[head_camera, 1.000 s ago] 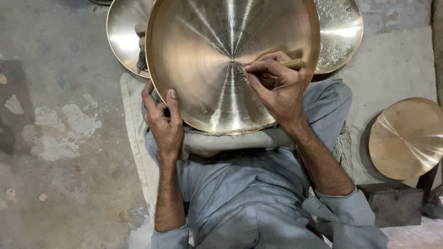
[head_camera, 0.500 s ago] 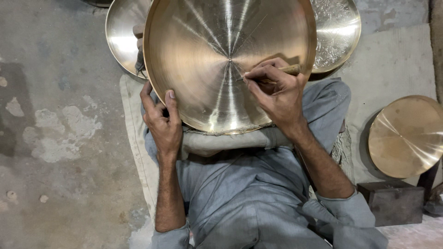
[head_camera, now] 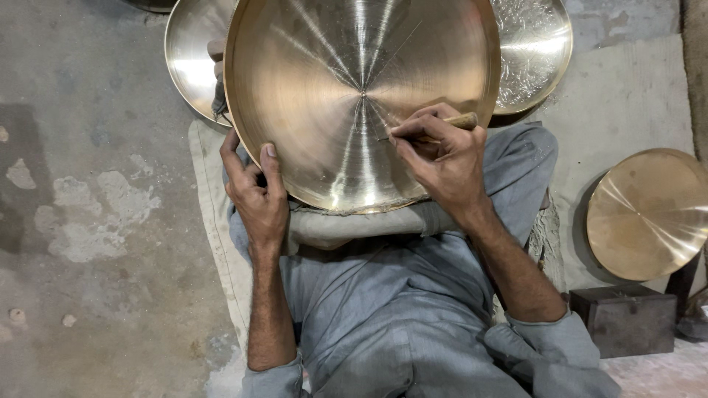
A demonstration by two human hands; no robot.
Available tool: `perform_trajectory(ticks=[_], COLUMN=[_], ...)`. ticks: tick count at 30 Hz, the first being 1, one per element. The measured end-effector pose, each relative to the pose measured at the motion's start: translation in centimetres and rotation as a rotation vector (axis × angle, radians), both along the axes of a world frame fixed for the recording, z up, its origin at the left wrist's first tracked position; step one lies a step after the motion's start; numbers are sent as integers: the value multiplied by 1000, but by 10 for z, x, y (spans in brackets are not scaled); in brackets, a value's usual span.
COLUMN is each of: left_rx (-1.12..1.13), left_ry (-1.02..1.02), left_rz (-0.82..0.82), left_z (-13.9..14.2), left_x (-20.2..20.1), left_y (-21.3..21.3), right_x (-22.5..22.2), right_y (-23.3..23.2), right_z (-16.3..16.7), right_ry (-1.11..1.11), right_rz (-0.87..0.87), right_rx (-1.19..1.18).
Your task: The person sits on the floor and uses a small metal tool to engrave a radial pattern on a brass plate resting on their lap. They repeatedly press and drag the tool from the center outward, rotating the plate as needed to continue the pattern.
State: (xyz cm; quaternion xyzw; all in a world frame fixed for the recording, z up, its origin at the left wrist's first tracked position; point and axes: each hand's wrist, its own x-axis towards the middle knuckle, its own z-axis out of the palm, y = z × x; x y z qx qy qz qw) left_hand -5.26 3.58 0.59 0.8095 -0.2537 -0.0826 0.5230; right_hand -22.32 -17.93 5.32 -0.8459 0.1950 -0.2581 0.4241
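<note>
A large round brass plate (head_camera: pixel 332 81) rests tilted on my lap, its shiny inner face toward me. My left hand (head_camera: pixel 254 195) grips its lower left rim, thumb lying on the inner face. My right hand (head_camera: pixel 442 158) is closed around a thin engraving tool with a wooden handle (head_camera: pixel 461 120). The metal tip touches the plate's face just right of its centre.
Two more brass plates lie behind: a plain one (head_camera: pixel 188 63) at the left and an engraved one (head_camera: pixel 535 51) at the right. Another brass disc (head_camera: pixel 649 214) leans at the far right above a dark metal block (head_camera: pixel 627 318). Bare concrete floor (head_camera: pixel 88 199) lies to my left.
The plate has shifted slightly left and turned a little under the tool. My right hand stays on the tool, its tip near the plate's centre.
</note>
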Motion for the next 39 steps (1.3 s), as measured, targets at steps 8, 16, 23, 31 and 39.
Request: perform_trajectory(ticks=[8, 16, 23, 31, 39], left_rx=[-22, -34, -30, -28, -14], left_ry=[9, 5, -11, -31, 4], left_rz=[1, -4, -1, -7, -2], left_z=[-1, -5, -5, -6, -1], left_x=[0, 0, 0, 1, 1], left_y=[1, 1, 2, 4, 2], right_x=[-6, -10, -13, -14, -20], right_y=[3, 5, 7, 9, 10], right_z=[-1, 1, 4, 13, 4], right_ry=[37, 53, 49, 84, 64], right_rz=[-3, 6, 25, 36, 35], right_rx=[32, 56, 115, 132, 62])
